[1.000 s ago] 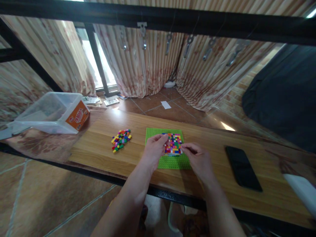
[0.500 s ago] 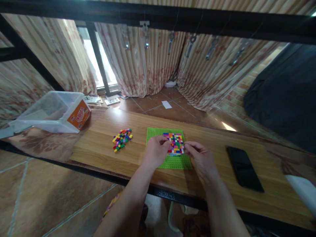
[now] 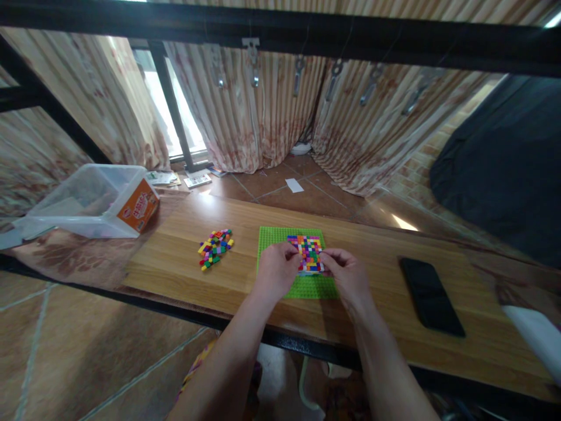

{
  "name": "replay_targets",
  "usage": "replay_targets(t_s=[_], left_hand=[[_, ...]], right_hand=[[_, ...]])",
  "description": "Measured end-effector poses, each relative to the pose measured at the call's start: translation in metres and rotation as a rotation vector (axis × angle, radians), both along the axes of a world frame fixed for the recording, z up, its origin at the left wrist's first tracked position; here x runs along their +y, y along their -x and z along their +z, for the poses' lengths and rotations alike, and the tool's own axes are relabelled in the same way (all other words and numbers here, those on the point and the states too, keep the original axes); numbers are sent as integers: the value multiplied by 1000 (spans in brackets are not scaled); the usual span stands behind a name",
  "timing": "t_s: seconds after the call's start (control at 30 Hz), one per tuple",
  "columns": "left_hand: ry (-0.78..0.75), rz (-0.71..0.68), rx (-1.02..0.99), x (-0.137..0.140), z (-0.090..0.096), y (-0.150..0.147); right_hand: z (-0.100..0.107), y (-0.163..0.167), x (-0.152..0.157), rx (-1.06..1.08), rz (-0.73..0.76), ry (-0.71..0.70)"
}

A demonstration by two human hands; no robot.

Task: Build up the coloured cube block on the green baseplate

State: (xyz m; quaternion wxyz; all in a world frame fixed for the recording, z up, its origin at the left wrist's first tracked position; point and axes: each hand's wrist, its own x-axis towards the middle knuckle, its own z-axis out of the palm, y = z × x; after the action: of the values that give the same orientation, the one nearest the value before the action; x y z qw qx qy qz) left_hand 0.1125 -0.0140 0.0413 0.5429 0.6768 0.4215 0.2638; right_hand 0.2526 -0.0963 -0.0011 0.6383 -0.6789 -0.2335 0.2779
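A block of many-coloured toy bricks stands on a green studded baseplate in the middle of the wooden board. My left hand is closed at the block's left side, thumb and fingers against its edge. At the right edge of the block, my right hand has thumb and forefinger pinched together, touching the bricks. Whatever lies between those right fingertips is too small and covered to make out. A loose pile of small coloured bricks lies left of the baseplate.
A black phone lies on the board at the right. At the far left sits a clear plastic bin with an orange label. Patterned curtains hang behind, and a dark cover stands at the right.
My right hand has moved left and in against the block's right edge, its fingers closer together. My left hand stays at the block's left side. The view has shifted slightly.
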Motion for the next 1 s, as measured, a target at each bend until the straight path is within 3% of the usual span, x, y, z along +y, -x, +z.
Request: replay_targets(t_s=[0.4, 1.0], left_hand=[[-231, -25, 136, -4, -3, -7], [-238, -16, 220, 3, -6, -5]], right_hand=[[2, 4, 1, 20, 5, -39], [5, 4, 1, 81, 4, -3]])
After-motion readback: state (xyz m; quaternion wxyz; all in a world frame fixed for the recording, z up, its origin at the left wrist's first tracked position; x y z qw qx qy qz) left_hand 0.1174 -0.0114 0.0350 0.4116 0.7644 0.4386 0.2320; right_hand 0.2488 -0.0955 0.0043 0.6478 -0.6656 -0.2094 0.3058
